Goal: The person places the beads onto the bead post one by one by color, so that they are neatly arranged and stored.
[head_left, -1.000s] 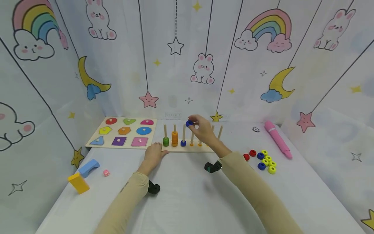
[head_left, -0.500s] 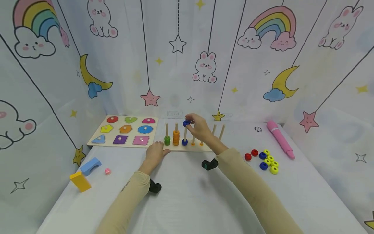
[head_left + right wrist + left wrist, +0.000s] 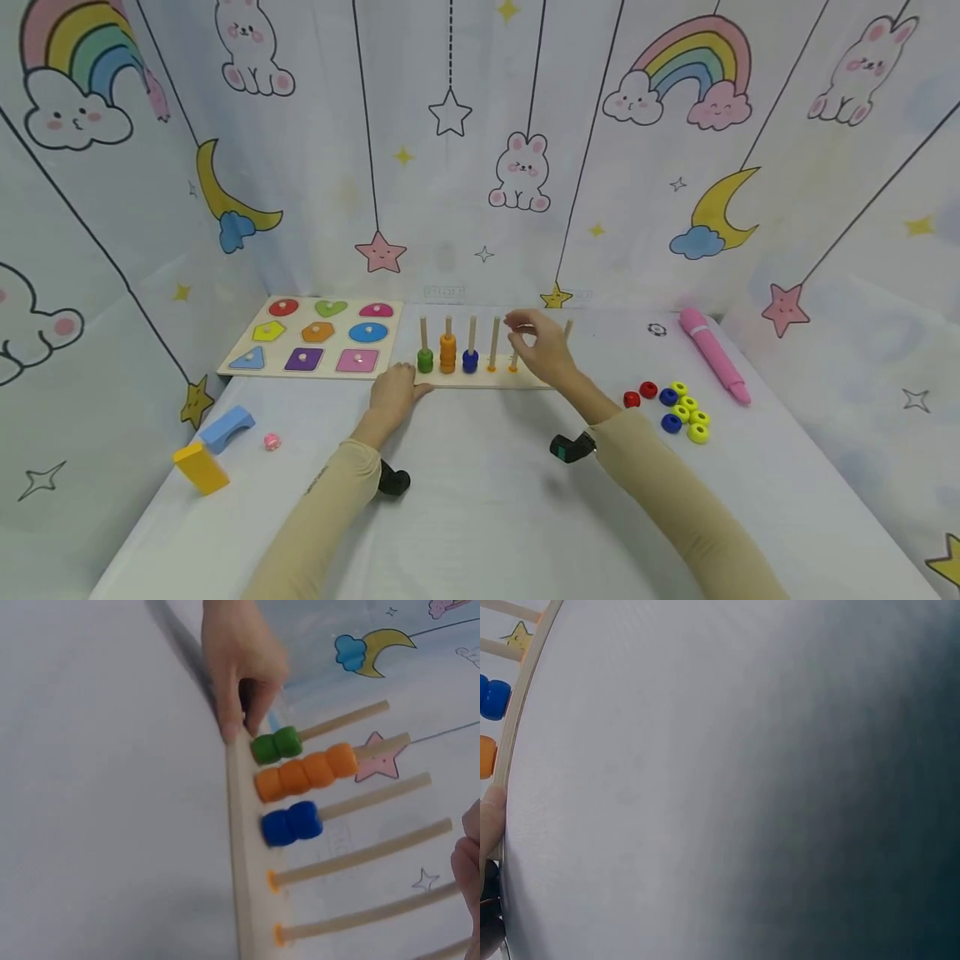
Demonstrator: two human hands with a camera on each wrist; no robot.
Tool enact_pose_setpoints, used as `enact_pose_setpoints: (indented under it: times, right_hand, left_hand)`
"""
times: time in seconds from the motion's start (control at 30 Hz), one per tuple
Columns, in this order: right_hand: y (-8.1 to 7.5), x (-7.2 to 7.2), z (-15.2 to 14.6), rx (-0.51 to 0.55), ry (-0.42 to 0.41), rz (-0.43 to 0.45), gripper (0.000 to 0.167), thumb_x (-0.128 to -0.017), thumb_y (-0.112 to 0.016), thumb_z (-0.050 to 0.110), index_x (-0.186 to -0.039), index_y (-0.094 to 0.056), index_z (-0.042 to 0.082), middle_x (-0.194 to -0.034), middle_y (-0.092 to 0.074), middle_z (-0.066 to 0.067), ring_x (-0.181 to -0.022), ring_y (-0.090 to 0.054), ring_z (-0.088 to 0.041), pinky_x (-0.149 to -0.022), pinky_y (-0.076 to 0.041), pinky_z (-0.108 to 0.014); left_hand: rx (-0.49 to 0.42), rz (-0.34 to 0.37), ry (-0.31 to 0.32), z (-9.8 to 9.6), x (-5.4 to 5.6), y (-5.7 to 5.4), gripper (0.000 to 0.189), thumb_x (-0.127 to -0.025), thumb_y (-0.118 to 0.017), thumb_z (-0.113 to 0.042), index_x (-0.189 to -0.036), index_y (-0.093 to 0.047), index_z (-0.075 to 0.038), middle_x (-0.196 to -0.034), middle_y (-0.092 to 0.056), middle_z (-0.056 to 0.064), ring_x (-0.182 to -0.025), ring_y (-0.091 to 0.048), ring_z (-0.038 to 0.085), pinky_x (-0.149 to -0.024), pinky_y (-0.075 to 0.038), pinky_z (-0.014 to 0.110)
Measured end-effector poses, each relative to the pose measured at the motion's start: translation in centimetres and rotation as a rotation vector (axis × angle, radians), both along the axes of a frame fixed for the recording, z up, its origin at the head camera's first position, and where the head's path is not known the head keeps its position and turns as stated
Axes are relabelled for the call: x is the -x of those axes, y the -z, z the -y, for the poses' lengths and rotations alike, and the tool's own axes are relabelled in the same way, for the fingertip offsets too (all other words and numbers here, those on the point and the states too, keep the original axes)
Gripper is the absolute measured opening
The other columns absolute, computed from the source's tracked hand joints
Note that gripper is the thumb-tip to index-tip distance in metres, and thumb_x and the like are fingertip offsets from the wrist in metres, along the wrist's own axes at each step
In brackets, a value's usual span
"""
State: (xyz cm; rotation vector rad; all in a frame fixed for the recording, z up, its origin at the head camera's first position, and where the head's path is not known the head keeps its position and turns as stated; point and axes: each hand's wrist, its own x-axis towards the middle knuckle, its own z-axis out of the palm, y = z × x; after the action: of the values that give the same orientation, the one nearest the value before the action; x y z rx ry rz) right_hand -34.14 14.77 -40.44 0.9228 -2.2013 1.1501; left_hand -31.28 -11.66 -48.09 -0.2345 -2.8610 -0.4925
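A wooden peg board (image 3: pixel 480 382) with a row of upright pegs stands at the back of the table. My left hand (image 3: pixel 395 396) grips its left end, thumb along the front edge, as the right wrist view also shows. Two green beads (image 3: pixel 277 745) sit on the first peg, several orange beads (image 3: pixel 306 772) on the second and two blue beads (image 3: pixel 292 823) on the third. The fourth and fifth pegs bear none. Over the board's right part hovers my right hand (image 3: pixel 546 350), fingers loosely bent with nothing between them, hiding some pegs behind it.
A shape puzzle (image 3: pixel 345 343) lies left of the pegs. Loose yellow beads (image 3: pixel 698 432), blue beads (image 3: pixel 671 423) and red beads (image 3: pixel 632 400) lie at right, near a pink pen-shaped object (image 3: pixel 712 354). Blue block (image 3: pixel 227 428), yellow block (image 3: pixel 201 468) and small pink piece (image 3: pixel 272 442) lie at left.
The blue bead that my right hand pinched above the third peg now rests on that peg, over the other blue one. My right hand has let go and moved right. The left hand stays put.
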Motion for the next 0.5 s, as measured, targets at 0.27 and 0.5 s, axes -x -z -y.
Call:
enact_pose_setpoints:
  times: [0.27, 0.5]
  right_hand:
    - [4.2, -2.6, -7.2, -0.042, 0.042, 0.054, 0.026, -0.08, -0.066, -0.012, -0.104, -0.061, -0.004, -0.097, -0.066, -0.012, -0.09, -0.064, -0.026, -0.076, -0.053, -0.034]
    - [5.7, -6.2, -13.9, -0.108, 0.216, 0.156, 0.025, -0.083, -0.066, -0.005, -0.107, -0.062, -0.002, -0.098, -0.067, -0.007, -0.09, -0.065, -0.021, -0.077, -0.052, -0.028]
  left_hand:
    - [0.006, 0.006, 0.001, -0.1, 0.0, 0.2, 0.044, -0.082, -0.072, -0.039, -0.083, -0.063, 0.004, -0.074, -0.059, 0.014, -0.071, -0.064, 0.032, -0.061, -0.052, 0.042]
    - [0.012, 0.016, -0.008, 0.0, 0.1, 0.1, 0.044, -0.083, -0.071, -0.039, -0.085, -0.063, 0.005, -0.075, -0.059, 0.014, -0.072, -0.064, 0.032, -0.062, -0.052, 0.041]
